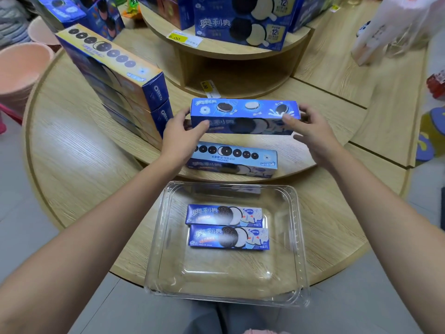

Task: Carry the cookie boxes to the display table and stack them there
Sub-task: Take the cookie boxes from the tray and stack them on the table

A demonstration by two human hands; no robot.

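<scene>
Two hands share one blue cookie box (244, 116): the left hand (184, 133) grips its left end, the right hand (313, 131) its right end, holding it level above the box lying flat (234, 160) near the counter's (72, 145) middle tier edge. Lower it square, edges matched, without nudging the tall stack (125, 92) to the left. Nearer, a clear tray (226, 280) at the counter's front edge holds two more boxes (226, 227).
</scene>
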